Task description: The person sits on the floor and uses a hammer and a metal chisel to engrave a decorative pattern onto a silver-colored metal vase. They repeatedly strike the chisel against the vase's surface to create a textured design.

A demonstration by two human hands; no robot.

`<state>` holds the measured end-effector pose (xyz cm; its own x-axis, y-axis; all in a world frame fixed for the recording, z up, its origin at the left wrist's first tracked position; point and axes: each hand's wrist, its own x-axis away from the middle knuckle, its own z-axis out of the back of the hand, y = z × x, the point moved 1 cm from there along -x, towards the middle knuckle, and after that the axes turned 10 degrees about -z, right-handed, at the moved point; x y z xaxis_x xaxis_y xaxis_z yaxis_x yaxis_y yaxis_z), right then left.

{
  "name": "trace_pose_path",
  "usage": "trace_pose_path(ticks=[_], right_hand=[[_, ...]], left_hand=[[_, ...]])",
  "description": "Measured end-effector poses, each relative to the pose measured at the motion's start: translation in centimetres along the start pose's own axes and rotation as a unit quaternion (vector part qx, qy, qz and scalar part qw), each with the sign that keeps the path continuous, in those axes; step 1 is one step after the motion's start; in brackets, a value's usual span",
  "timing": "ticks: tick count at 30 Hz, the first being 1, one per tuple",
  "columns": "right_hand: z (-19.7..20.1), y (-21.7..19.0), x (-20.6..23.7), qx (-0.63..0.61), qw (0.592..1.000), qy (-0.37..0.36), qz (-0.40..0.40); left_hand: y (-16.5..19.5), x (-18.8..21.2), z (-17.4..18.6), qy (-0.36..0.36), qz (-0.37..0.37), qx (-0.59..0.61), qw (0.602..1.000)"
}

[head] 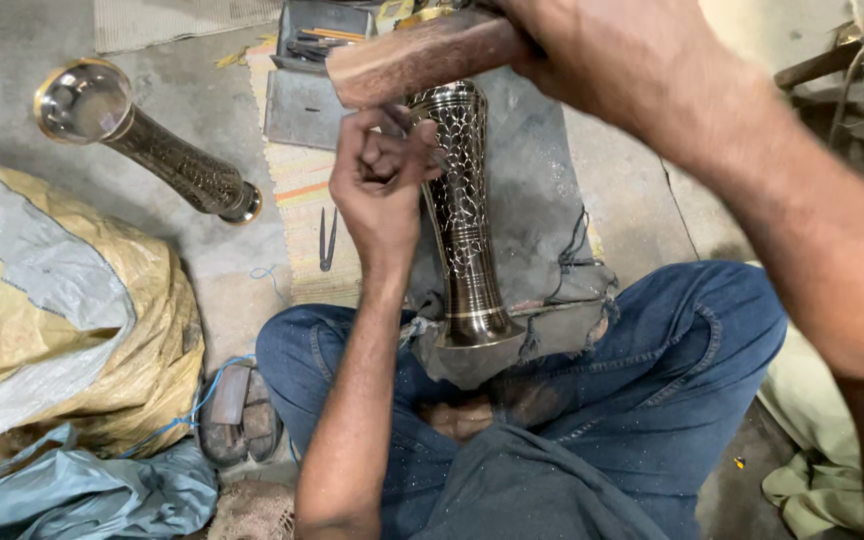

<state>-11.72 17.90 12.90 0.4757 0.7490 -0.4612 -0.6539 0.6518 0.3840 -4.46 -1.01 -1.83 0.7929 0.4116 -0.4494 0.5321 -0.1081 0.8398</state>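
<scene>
The left hand [382,185] sits at the centre of the view, fingers curled tight and pinched around a small dark tool whose tip presses against the side of the brass vase [464,215]. The vase stands upright on its flared foot, just right of that hand, its body cut with a crackled net pattern, its base resting on a grey cloth [537,170] spread across the person's lap and the floor. Up at twelve o'clock the right hand [592,50] is clenched around a wooden mallet [417,55], whose reddish head hangs directly above the left hand and the vase's rim. The blue jeans [652,370] of crossed legs fill the lower half of the picture. At ten o'clock a second brass vase [142,140] lies tipped on the concrete floor [212,60], mouth toward the camera. A metal tool tray [317,50] lies at twelve o'clock behind the mallet, a pair of dividers [328,240] lies on the striped mat [302,190], and a yellow and grey sack [52,310] bulges at nine o'clock.
</scene>
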Motion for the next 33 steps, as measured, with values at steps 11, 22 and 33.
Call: trace_pose_path(ticks=[11, 22, 33], right_hand=[[-0.7, -11.4, 16.7, -0.363, 0.92, -0.14, -0.048], [0.1, -13.3, 16.1, -0.37, 0.927, -0.067, -0.01], [-0.8, -5.8, 13.3, -0.342, 0.864, -0.148, -0.338]], left_hand=[[3.8, 11.0, 0.6, 0.18, 0.086, 0.085, 0.976], [3.6, 9.1, 2.1, 0.111, 0.022, -0.038, 0.993], [4.3, 7.6, 0.3, -0.03, 0.101, -0.039, 0.994]])
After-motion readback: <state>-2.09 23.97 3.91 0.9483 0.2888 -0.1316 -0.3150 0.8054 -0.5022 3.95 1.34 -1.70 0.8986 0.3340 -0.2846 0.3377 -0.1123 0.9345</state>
